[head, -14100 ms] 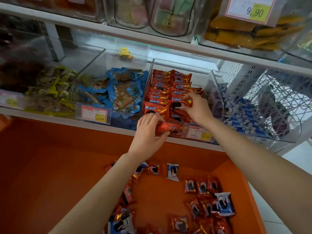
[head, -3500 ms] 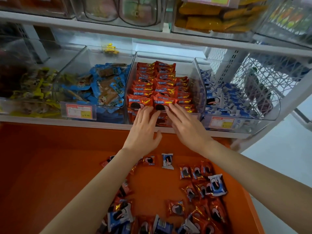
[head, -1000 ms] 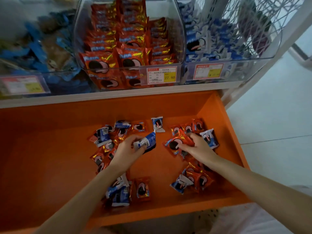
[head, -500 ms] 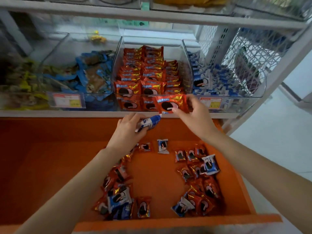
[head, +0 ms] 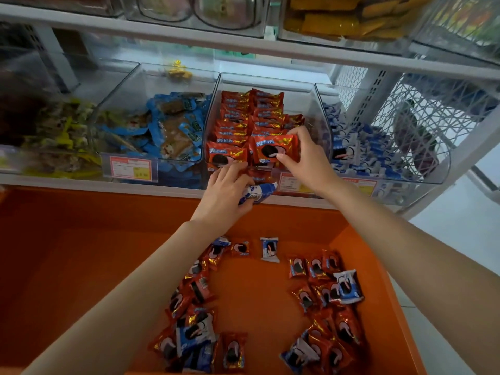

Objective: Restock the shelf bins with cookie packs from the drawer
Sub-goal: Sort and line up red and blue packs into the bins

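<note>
My right hand (head: 307, 161) holds a red cookie pack (head: 273, 150) upright at the front of the clear middle bin (head: 319, 109), which is filled with rows of red packs. My left hand (head: 224, 194) is just below that bin's front edge, fingers closed on a blue-and-white cookie pack (head: 257, 192). Below, the open orange drawer (head: 81, 266) holds several loose red and blue packs (head: 322, 293) scattered in two clusters.
To the right stands a clear bin of blue packs (head: 359, 147); to the left a bin of blue snack bars (head: 167, 131) and one of yellow-green sweets (head: 54, 136). Price tags hang on the bin fronts. An upper shelf (head: 243, 47) sits overhead. White floor lies right.
Both hands rose from the drawer to the shelf. The right hand has carried the red pack up into the front of the middle bin; the left still holds the blue pack below.
</note>
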Motion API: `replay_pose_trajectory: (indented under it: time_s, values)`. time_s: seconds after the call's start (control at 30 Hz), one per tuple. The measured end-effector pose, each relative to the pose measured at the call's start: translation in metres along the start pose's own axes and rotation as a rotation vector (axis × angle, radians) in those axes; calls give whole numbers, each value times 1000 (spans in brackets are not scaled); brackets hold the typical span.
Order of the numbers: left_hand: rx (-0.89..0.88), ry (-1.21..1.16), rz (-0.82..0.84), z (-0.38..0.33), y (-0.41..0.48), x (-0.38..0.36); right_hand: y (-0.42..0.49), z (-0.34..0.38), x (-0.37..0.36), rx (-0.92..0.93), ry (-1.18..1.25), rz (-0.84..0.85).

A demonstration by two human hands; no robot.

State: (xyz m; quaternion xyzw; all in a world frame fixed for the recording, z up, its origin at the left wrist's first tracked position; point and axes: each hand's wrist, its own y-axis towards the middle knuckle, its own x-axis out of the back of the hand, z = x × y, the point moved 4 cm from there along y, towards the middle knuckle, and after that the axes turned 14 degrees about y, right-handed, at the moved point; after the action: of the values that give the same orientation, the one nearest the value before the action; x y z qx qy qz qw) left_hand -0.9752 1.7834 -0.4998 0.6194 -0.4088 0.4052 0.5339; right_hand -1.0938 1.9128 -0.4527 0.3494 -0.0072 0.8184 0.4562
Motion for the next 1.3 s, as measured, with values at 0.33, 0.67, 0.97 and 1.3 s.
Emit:
replay_pose_trajectory:
  time_s: [0.33, 0.67, 0.97, 1.3]
  values:
    - [-33, -76, -116, 7, 7, 16, 15, -5, 41, -69, 58, -176]
    - [47, -92, -411, 33, 58, 50, 82, -26, 44, -41, -366, -156]
    - [81, 66, -474, 45, 95, 23, 126, -54, 54, -168, -530, -176]
    - [113, 236, -548, 44, 100, 16, 169, -68, 44, -103, -838, 62]
